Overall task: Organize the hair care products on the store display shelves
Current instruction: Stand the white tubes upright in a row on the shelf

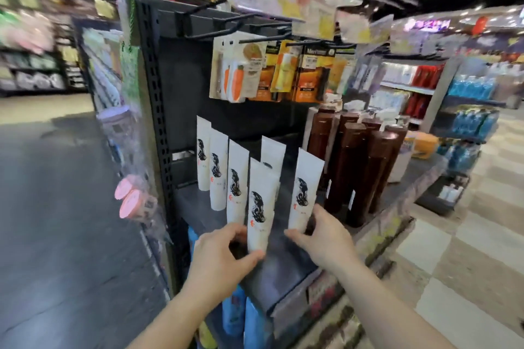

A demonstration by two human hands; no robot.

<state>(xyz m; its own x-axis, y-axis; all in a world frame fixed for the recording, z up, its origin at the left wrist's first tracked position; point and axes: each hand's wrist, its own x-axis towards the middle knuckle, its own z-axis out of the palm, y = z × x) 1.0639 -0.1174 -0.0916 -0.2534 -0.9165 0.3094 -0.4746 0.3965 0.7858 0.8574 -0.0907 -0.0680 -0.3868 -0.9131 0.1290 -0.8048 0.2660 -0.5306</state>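
Observation:
Several white hair-care tubes with a black swirl print stand upright on a dark shelf [286, 266]. My left hand [224, 252] grips the bottom of the front tube [260, 204], thumb under its base. My right hand [320, 238] pinches the lower end of another white tube [304, 190] to the right of it. More white tubes [217, 173] stand in a row behind on the left. Several tall brown bottles [360, 167] stand on the same shelf to the right of the tubes.
Black peg hooks [215, 28] above carry carded orange and yellow packets [272, 73]. Blue bottles [235, 317] stand on the shelf below. Pink-lidded items [129, 195] hang on the unit's left side. An aisle floor lies left, and other stocked shelves [465, 122] stand at the right.

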